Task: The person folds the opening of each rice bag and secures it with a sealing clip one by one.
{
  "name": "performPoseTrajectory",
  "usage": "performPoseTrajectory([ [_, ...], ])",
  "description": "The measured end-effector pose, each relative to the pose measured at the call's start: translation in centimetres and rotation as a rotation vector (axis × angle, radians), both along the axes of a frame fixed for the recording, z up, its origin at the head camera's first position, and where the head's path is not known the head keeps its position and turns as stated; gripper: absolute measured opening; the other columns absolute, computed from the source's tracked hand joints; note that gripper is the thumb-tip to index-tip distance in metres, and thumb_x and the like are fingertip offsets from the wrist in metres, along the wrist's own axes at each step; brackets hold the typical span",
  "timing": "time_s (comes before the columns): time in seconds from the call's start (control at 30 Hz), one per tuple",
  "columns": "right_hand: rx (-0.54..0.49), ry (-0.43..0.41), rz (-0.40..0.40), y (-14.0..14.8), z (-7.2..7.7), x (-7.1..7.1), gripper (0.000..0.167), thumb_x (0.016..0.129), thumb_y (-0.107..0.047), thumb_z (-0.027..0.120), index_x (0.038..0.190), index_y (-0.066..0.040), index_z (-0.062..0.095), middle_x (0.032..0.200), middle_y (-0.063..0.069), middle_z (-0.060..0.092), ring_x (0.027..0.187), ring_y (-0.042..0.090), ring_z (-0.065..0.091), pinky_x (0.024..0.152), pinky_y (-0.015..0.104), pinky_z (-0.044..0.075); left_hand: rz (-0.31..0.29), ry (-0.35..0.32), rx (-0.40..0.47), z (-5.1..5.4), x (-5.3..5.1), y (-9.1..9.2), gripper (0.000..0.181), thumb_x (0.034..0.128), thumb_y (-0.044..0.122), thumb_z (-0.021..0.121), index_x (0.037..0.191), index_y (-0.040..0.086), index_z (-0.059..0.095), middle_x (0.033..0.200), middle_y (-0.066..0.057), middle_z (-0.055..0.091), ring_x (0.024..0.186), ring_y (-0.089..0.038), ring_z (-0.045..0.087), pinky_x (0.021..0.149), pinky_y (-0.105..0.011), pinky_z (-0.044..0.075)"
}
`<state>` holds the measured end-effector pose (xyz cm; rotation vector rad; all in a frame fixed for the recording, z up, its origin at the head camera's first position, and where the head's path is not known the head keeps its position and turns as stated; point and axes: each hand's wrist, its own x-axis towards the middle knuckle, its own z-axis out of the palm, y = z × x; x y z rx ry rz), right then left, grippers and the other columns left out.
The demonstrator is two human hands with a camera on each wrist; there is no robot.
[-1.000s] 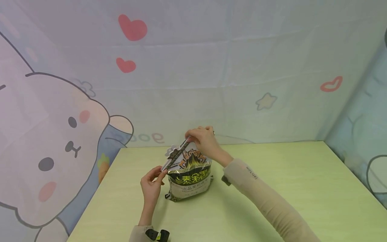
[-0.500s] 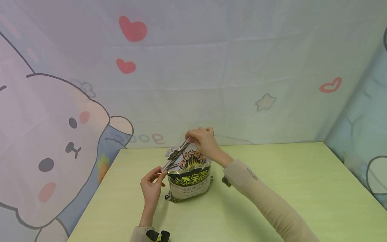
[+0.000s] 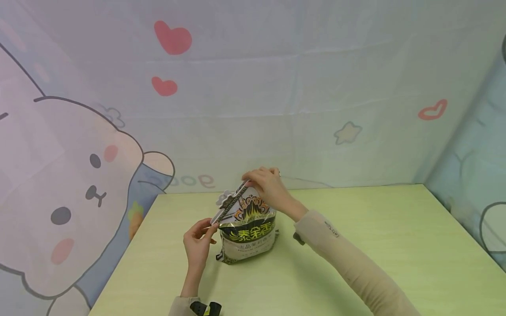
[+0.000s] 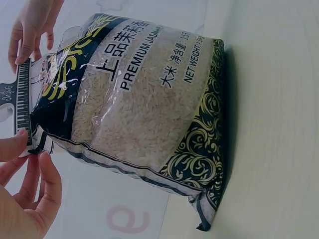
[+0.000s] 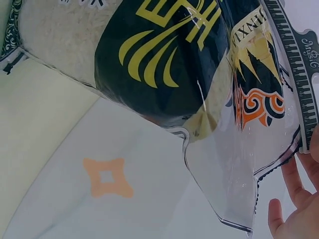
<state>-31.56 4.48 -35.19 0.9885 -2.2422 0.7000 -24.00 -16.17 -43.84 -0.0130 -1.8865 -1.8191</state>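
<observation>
A clear printed bag of rice [image 3: 250,246] stands on the table, its top leaning toward the upper left. Along its top edge lies a flat, ruler-like strip with a piano-key pattern [image 4: 23,94], slanted from lower left to upper right. My left hand [image 3: 197,240] pinches the strip's lower end against the bag's corner between thumb and fingers. At the upper end, my right hand [image 3: 269,188] pinches the strip and bag edge. In the right wrist view the word "Music" shows on the strip, and a loose corner of clear film hangs below the fingers.
The pale green-yellow table [image 3: 379,245] extends on both sides of the bag. Behind it hangs a cloth backdrop [image 3: 253,96] with hearts, a star and a cartoon animal. A black wrist strap [image 3: 206,308] sits at my left cuff.
</observation>
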Motion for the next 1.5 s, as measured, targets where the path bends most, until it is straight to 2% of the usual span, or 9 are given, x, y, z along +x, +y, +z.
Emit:
performPoseTrajectory([
  [0.17, 0.016, 0.035, -0.003, 0.1, 0.0, 0.1, 0.019, 0.087, -0.018, 0.055, 0.104, -0.016, 0.062, 0.097, -0.003, 0.066, 0.086, 0.012, 0.054, 0.078, 0.036, 0.029, -0.004, -0.011, 0.014, -0.9, -0.7, -0.5, 0.020, 0.0744, 0.002, 0.069, 0.092, -0.006, 0.065, 0.073, 0.015, 0.063, 0.060, -0.003, 0.061, 0.041, -0.021, 0.047],
  [0.43, 0.065, 0.106, -0.012, 0.3, -0.3, 0.4, 0.030, 0.083, -0.018, 0.061, 0.113, -0.014, 0.059, 0.100, -0.001, 0.064, 0.090, 0.013, 0.054, 0.078, 0.038, 0.031, 0.003, 0.010, 0.013, -1.1, -0.6, -0.6, 0.022, 0.0749, 0.006, 0.070, 0.095, -0.003, 0.066, 0.077, 0.013, 0.063, 0.061, -0.002, 0.060, 0.043, -0.021, 0.048],
  [0.6, 0.101, 0.126, -0.034, 0.5, -0.5, 0.6, 0.037, 0.085, -0.021, 0.059, 0.120, -0.015, 0.054, 0.101, -0.001, 0.062, 0.094, 0.014, 0.052, 0.079, 0.039, 0.031, 0.001, 0.004, 0.017, -1.2, -0.6, -0.7, 0.023, 0.0754, 0.007, 0.070, 0.096, -0.002, 0.066, 0.078, 0.012, 0.063, 0.062, -0.004, 0.060, 0.044, -0.023, 0.048],
  [0.73, 0.117, 0.116, -0.045, 0.7, -0.7, 0.7, 0.039, 0.087, -0.023, 0.057, 0.124, -0.016, 0.051, 0.104, -0.001, 0.062, 0.097, 0.015, 0.050, 0.079, 0.039, 0.031, -0.007, -0.003, 0.017, -0.9, -0.3, -0.6, 0.021, 0.0761, 0.005, 0.068, 0.096, -0.003, 0.066, 0.077, 0.012, 0.063, 0.063, -0.006, 0.061, 0.044, -0.023, 0.048],
  [0.93, 0.114, 0.107, -0.060, 0.9, -1.0, 1.0, 0.044, 0.085, -0.022, 0.059, 0.128, -0.018, 0.048, 0.108, -0.001, 0.061, 0.099, 0.014, 0.050, 0.079, 0.038, 0.031, 0.004, 0.011, -0.006, 0.5, 0.9, 0.0, 0.021, 0.0775, 0.003, 0.066, 0.095, -0.007, 0.065, 0.075, 0.013, 0.063, 0.062, -0.003, 0.060, 0.045, -0.022, 0.048],
  [1.03, 0.111, 0.112, -0.060, 1.0, -1.1, 1.1, 0.045, 0.085, -0.022, 0.059, 0.128, -0.018, 0.047, 0.109, -0.001, 0.061, 0.099, 0.014, 0.050, 0.077, 0.036, 0.030, 0.014, 0.020, -0.012, 0.7, 1.2, 0.1, 0.020, 0.0782, 0.003, 0.065, 0.095, -0.008, 0.064, 0.075, 0.013, 0.063, 0.062, -0.002, 0.059, 0.045, -0.021, 0.048],
  [1.17, 0.107, 0.094, -0.067, 1.1, -1.2, 1.3, 0.042, 0.088, -0.023, 0.055, 0.129, -0.018, 0.046, 0.111, -0.001, 0.060, 0.101, 0.014, 0.051, 0.078, 0.037, 0.031, 0.018, 0.030, -0.010, 0.0, 0.7, -0.2, 0.020, 0.0782, 0.003, 0.066, 0.096, -0.006, 0.065, 0.075, 0.013, 0.063, 0.062, -0.003, 0.059, 0.045, -0.022, 0.048],
  [1.3, 0.093, 0.049, -0.073, 1.2, -1.4, 1.7, 0.041, 0.090, -0.023, 0.052, 0.131, -0.019, 0.044, 0.114, 0.000, 0.059, 0.106, 0.016, 0.051, 0.087, 0.043, 0.034, 0.023, 0.027, -0.008, -1.1, 0.0, -0.6, 0.020, 0.0780, 0.006, 0.067, 0.096, -0.004, 0.066, 0.075, 0.014, 0.063, 0.063, -0.003, 0.059, 0.045, -0.021, 0.047],
  [1.5, 0.100, 0.005, -0.074, 1.5, -1.7, 2.4, 0.046, 0.091, -0.023, 0.049, 0.135, -0.019, 0.037, 0.122, 0.001, 0.056, 0.111, 0.017, 0.048, 0.087, 0.041, 0.032, 0.030, 0.059, -0.015, -1.4, 0.0, -0.7, 0.020, 0.0781, 0.009, 0.067, 0.095, -0.003, 0.066, 0.075, 0.016, 0.063, 0.062, -0.005, 0.060, 0.045, -0.019, 0.046],
])
